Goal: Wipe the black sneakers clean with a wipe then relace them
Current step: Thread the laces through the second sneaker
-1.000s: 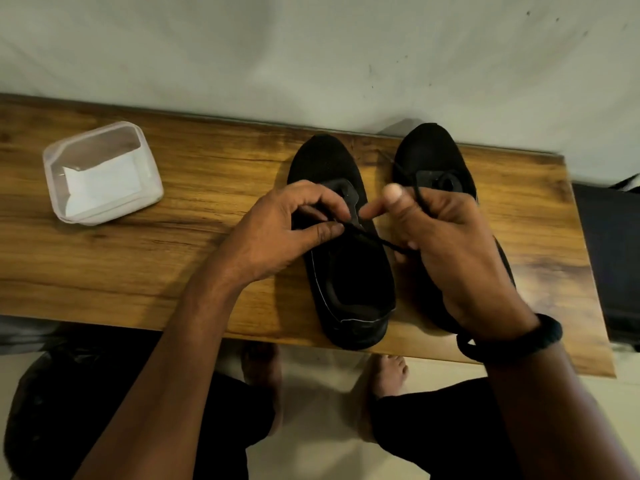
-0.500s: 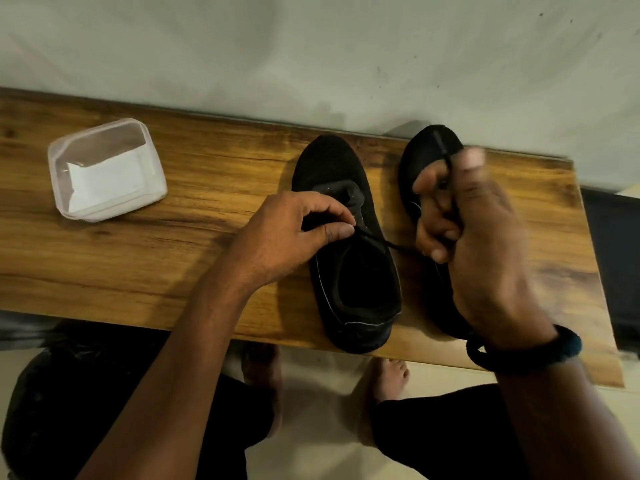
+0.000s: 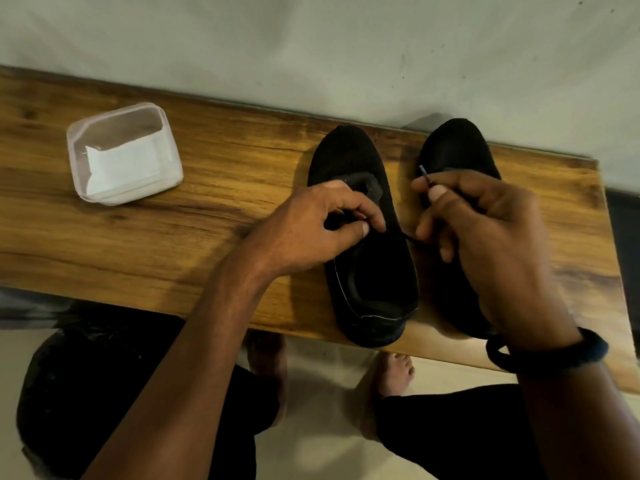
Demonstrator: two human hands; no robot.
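Judging by how things lie, the wiping is taken to be finished and the relacing to be only just begun. Two black sneakers are set side by side on the wooden bench [image 3: 225, 209], toes toward the wall [image 3: 311, 46]: the left sneaker [image 3: 346, 154] under the left hand [image 3: 311, 230], the right sneaker [image 3: 453, 147] just beside it and largely hidden by the right hand [image 3: 485, 230]. No wipe is held; folded white wipes [image 3: 121, 164] are seen lying in a clear plastic tub [image 3: 74, 157], well apart toward the left end of the bench. The left hand's fingers [image 3: 363, 207] are curled and pinched, thumb against forefinger, at the left edge of the left sneaker's opening, where the black lace [image 3: 405, 236] is held; the eyelet itself is hidden. From that pinch the lace is drawn across the opening to the right hand, whose fingers [image 3: 440, 194] are closed round it, the lace tip [image 3: 423, 171] being nipped between thumb and forefinger and pointed upward. The tongue [image 3: 363, 183] of the left sneaker is seen bare, with no crossings laid over it, so nearly all the threading on this shoe is reckoned to be left. Whether the right sneaker has been laced cannot be told, its eyelets being covered. How clean the uppers are cannot be judged in this dim light. A dark band [image 3: 547, 355] is worn on the right wrist.
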